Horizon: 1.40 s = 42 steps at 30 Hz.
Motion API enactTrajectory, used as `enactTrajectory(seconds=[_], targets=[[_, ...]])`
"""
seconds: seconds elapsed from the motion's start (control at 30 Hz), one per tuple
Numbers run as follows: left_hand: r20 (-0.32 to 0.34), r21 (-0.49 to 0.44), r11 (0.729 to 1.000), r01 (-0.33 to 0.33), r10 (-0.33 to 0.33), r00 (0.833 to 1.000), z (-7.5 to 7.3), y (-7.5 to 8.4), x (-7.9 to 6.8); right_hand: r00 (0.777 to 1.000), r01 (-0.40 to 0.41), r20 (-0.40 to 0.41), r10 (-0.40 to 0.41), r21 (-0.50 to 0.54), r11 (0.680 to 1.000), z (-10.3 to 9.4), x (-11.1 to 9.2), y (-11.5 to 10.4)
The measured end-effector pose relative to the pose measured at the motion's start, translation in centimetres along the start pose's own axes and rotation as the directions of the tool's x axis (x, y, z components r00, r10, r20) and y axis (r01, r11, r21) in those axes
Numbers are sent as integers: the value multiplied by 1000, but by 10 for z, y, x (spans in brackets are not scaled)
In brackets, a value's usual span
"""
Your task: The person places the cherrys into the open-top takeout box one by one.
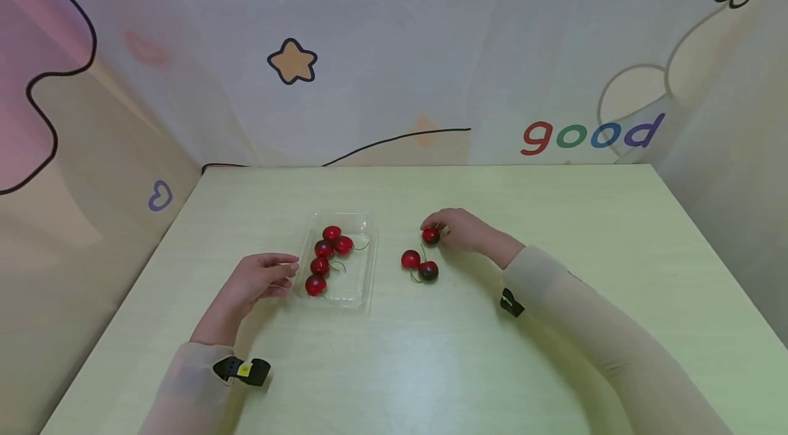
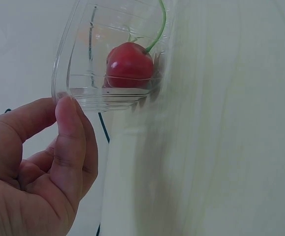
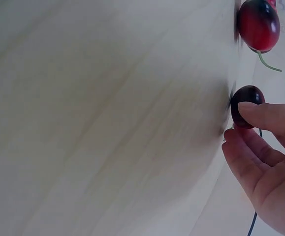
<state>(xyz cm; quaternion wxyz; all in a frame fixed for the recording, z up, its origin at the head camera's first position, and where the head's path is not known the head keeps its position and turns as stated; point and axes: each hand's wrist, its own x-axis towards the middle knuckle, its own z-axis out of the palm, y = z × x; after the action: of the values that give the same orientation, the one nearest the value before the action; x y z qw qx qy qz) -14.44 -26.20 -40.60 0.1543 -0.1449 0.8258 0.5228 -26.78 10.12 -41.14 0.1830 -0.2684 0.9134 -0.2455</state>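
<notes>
A clear plastic tray (image 1: 351,295) lies on the table with several red cherries (image 1: 319,266) in it, some with green stems. My left hand (image 1: 261,278) is at the tray's left side; in the left wrist view its thumb and a finger pinch the rim. Right of the tray, my right hand (image 1: 462,228) holds a dark red cherry (image 1: 431,236) between thumb and fingers, close to the tabletop. Just in front of that hand lie two more cherries, a red one (image 1: 410,258) and a darker one (image 1: 427,271), with their stems showing.
The pale wooden table (image 1: 394,373) ends at a printed backdrop (image 1: 394,66) behind and at the sides. A dark strap device (image 1: 243,370) sits on the left sleeve, another (image 1: 511,303) on the right.
</notes>
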Motion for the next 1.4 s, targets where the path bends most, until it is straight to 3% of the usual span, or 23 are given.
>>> enactTrajectory(seconds=[0.5, 1.4], targets=[[-1, -3, 1000, -1, 1, 1000, -1, 0, 1, 1000, 12, -17, -12, -26, 1000, -1, -2, 1], [1, -15, 1000, -2, 2, 1000, 1, -1, 2, 989, 32, -145, -36, -28, 999, -15, -10, -21]])
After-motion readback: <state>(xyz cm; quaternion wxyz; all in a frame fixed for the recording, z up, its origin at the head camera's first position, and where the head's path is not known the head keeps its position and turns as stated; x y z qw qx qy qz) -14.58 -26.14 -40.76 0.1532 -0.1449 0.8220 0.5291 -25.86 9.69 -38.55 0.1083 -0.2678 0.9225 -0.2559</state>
